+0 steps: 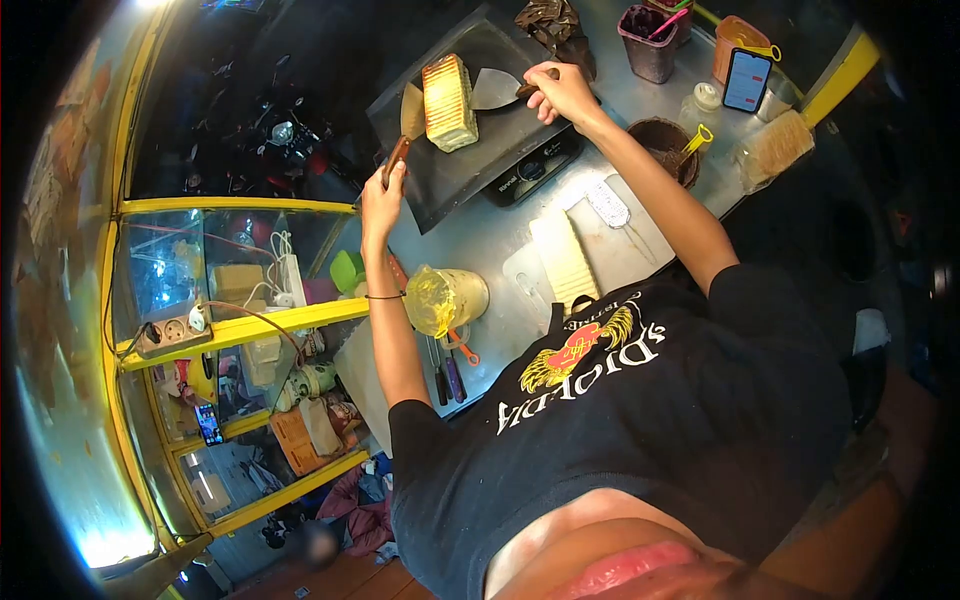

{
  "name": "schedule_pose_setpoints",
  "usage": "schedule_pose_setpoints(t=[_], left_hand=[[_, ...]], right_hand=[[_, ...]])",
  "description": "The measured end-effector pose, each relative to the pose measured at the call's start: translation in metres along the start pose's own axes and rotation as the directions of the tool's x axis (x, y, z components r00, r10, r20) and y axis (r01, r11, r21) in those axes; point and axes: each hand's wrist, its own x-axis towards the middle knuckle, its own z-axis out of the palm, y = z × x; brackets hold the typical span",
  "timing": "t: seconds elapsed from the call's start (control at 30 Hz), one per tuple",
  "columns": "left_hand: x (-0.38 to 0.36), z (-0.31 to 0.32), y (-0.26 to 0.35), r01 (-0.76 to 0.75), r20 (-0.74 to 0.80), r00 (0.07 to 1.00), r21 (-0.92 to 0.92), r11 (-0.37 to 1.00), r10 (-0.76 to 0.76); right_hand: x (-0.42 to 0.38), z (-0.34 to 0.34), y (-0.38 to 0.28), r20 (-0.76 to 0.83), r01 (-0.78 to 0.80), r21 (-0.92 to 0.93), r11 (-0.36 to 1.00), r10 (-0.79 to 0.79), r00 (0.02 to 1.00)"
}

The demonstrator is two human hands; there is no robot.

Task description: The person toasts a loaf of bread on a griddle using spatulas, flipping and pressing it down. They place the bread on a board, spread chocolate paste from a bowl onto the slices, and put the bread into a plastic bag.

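Observation:
A toasted bread loaf (450,103) with a browned, ridged top sits on the dark flat griddle (420,190). My left hand (382,200) is closed around the wooden handle of a spatula (411,112), whose blade stands against the loaf's left side. On the other side, my right hand (563,95) grips the handle of a second spatula (495,89), its wide metal blade near the loaf's right face. Below the griddle, the stove (532,170) shows its front knob. Another pale ridged loaf (562,255) lies on a white board (640,236) close to my body.
A tub of yellow spread (446,300) stands left of the pale loaf, with knives (447,378) beside it. Toward the right are a dark-filled container (648,50), a propped phone (747,79), a brown bowl (660,145) and bagged bread (777,150). A yellow-framed glass case (240,335) borders the left.

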Motion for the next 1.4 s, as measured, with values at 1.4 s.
schedule_pose_setpoints(t=[1.4], left_hand=[[-0.004,0.004,0.006,-0.027,0.003,1.0,0.058,0.998,0.027]], right_hand=[[-0.01,0.008,0.005,-0.064,0.119,-0.036,0.992,-0.121,0.991]])
